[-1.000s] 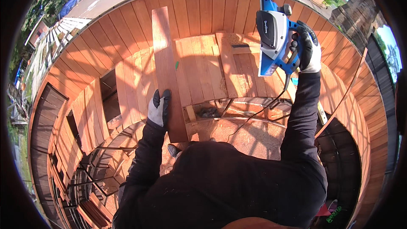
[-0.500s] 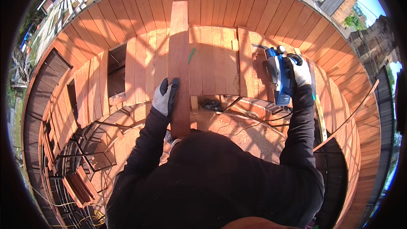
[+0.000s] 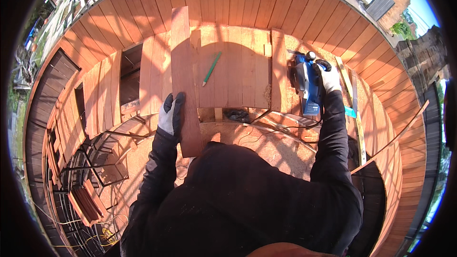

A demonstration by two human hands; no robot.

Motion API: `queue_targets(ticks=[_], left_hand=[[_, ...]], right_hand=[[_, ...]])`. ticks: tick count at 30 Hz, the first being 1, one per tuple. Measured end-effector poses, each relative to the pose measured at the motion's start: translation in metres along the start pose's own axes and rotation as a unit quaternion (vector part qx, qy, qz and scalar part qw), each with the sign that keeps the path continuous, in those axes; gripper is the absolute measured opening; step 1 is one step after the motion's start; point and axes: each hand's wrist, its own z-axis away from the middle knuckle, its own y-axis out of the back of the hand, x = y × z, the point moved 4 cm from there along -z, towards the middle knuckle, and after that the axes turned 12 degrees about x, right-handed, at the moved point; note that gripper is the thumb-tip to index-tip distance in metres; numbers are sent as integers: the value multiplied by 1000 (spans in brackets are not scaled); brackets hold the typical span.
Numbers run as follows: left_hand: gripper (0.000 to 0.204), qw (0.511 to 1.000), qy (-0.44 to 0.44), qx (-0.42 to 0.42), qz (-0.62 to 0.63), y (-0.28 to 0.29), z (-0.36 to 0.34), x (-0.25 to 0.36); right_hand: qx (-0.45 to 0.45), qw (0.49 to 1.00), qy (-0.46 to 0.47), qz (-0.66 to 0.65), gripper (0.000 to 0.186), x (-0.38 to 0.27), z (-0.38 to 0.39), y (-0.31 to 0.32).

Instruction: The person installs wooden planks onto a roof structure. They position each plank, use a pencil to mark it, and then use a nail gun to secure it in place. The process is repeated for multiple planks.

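My left hand, in a white and dark glove, grips the left edge of a long reddish wooden board. The board leans slightly, its near end close to my body and its far end over the bench slats. My right hand, gloved alike, is closed around the handle of a blue electric hand planer, which rests at the right of the slatted bench. A green pencil lies on the slats between my hands.
A curved slatted wooden wall rings the bench. Gaps in the bench open at left. A spirit level and a thin wooden strip lie at right. Stacked short boards stand lower left. Sawdust covers the floor.
My left hand has moved left with the board, which now tilts and uncovers more of the pencil. The planer and my right hand have shifted only slightly.
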Motion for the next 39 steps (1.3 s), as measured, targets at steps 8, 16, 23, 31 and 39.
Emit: queue_targets(ticks=[8, 16, 23, 31, 39], left_hand=[[33, 994, -78, 1, -78, 27, -32, -14], [32, 919, -312, -20, -238, 64, -44, 34], [37, 770, -364, -224, -475, 90, -77, 105], [35, 682, -585, 116, -424, 173, -160, 192], [24, 985, -104, -132, -42, 199, -236, 15]], right_hand=[[-4, 998, 56, -37, 44, 26, -7, 12], [218, 937, 269, 52, 63, -117, 50, 17], [21, 759, 615, 214, 75, -324, 221, -129], [-278, 901, 297, 149, 74, -271, 288, -307], [-247, 964, 93, 29, 93, -295, 365, -423]])
